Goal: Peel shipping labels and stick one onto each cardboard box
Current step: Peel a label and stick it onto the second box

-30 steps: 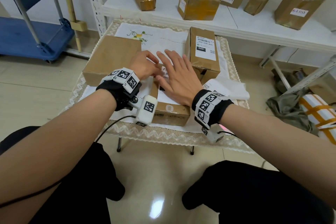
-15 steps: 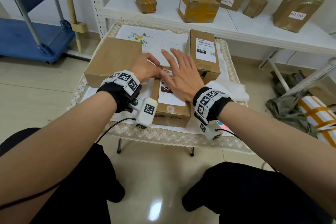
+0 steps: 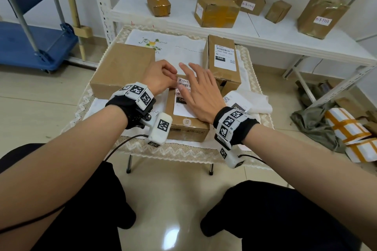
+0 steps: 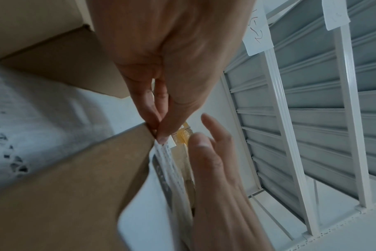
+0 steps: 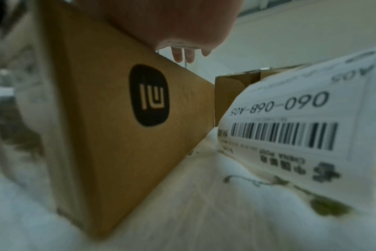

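A small brown box (image 3: pixel 187 126) lies at the table's near edge with a white shipping label (image 3: pixel 181 106) on its top. My left hand (image 3: pixel 172 76) pinches the label's far left corner; the left wrist view shows fingertips (image 4: pixel 161 135) meeting at the box edge over the label (image 4: pixel 144 212). My right hand (image 3: pixel 195 81) lies flat with straight fingers on the label's right part. In the right wrist view its fingertips (image 5: pixel 182 56) reach past the top edge of the logo-printed box (image 5: pixel 118 135). A large plain box (image 3: pixel 122 69) sits to the left. A labelled box (image 3: pixel 222 59) stands at the back right.
More label sheets (image 3: pixel 238 102) lie on the cloth right of the small box, and one label sheet (image 5: pixel 290 127) shows close up. Several taped parcels (image 3: pixel 216 12) sit on the white shelf behind. A blue trolley (image 3: pixel 36 40) stands at the left, wrapped packages (image 3: pixel 350 134) on the floor at the right.
My right hand has slid along the label toward the box's far end, uncovering the label's near part. My left hand has stayed at the far left corner.
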`<state>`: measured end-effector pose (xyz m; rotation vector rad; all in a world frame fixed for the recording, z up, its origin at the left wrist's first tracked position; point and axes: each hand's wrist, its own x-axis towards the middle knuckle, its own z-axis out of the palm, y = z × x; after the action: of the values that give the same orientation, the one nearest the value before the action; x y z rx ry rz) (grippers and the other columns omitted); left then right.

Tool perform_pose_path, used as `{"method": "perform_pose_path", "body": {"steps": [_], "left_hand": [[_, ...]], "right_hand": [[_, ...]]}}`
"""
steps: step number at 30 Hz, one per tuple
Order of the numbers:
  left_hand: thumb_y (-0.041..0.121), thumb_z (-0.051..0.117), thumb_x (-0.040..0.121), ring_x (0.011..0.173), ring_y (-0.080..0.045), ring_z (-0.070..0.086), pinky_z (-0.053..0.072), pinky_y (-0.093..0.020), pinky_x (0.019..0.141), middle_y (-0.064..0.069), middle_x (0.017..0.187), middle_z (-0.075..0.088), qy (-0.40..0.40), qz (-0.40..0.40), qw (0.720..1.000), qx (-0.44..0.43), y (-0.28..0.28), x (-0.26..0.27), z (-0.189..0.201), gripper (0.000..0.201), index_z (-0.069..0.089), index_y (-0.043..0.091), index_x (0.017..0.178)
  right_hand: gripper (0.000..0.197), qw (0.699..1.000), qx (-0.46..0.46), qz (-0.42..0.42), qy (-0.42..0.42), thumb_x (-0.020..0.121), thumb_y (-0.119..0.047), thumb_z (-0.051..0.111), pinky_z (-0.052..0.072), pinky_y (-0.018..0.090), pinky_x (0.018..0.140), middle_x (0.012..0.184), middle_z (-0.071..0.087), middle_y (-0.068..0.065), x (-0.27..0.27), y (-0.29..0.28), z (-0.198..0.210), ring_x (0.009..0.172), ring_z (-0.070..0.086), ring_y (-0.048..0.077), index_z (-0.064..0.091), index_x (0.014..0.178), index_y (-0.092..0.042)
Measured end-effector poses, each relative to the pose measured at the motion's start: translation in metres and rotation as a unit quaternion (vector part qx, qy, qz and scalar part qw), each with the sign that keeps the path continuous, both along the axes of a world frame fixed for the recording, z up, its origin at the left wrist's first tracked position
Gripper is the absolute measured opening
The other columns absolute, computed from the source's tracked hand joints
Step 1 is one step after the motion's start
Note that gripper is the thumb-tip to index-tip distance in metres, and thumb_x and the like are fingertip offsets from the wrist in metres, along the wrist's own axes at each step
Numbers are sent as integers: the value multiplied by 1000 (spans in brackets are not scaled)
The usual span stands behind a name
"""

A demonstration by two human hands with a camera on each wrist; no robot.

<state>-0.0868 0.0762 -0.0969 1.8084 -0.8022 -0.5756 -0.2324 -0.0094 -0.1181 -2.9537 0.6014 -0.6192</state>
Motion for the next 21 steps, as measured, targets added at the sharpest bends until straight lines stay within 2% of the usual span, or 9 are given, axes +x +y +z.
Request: {"method": "perform_pose_path", "body": {"steps": [2,4,6,9,12,15,17,21], "left_hand": [[-5,80,66,73,-12,65,53,-16,63,-4,82,70,-16,-3,1000,-2,1,0,0,38,66,9,98],[-5,81,67,71,-10,64,49,-10,57,-3,82,71,-18,-5,1000,-4,2,1,-1,38,65,9,99],[-4,78,70,73,-10,64,51,-15,64,-1,82,70,-17,-5,1000,-3,2,2,-2,37,64,10,101],[-6,65,79,69,-17,67,59,-28,74,-4,81,67,27,21,999,-15,3,5,-3,29,61,6,105],[-2,54,89,64,-17,66,60,-25,67,-8,91,63,52,55,997,-6,4,8,-3,19,59,8,104],[2,45,95,65,-18,66,59,-26,62,-11,91,63,72,48,996,7,7,9,-3,14,54,8,104],[6,42,98,66,-20,67,60,-29,64,-13,91,65,87,40,995,6,9,7,-2,15,52,5,108],[15,41,101,66,-21,69,59,-26,57,-16,93,69,115,40,993,2,12,6,0,21,51,3,114]], "right_hand": [[55,999,24,-19,-15,104,-44,28,16,48,121,155,34,11,2,-3,2,146,28,26,24,155,-22],[55,999,27,-30,-18,104,-42,27,17,48,120,154,35,13,5,-7,5,145,28,26,24,155,-21],[55,999,3,-36,-9,104,-40,28,19,49,119,153,35,14,11,-10,8,144,29,28,23,155,-20],[55,999,-26,-40,20,103,-37,28,20,50,119,154,34,13,24,-10,9,145,29,30,22,155,-20],[55,998,-34,-38,47,103,-37,28,17,50,120,155,33,12,31,-7,4,146,26,30,22,155,-21],[55,997,-32,-39,62,103,-39,28,15,50,120,156,32,11,35,-5,-1,146,25,29,22,155,-21],[56,996,-32,-41,66,103,-41,28,15,50,120,156,32,11,35,-6,-2,147,25,29,22,155,-21],[58,996,-41,-33,74,102,-44,29,18,52,119,156,32,11,34,-1,0,146,26,30,23,155,-20]]}}
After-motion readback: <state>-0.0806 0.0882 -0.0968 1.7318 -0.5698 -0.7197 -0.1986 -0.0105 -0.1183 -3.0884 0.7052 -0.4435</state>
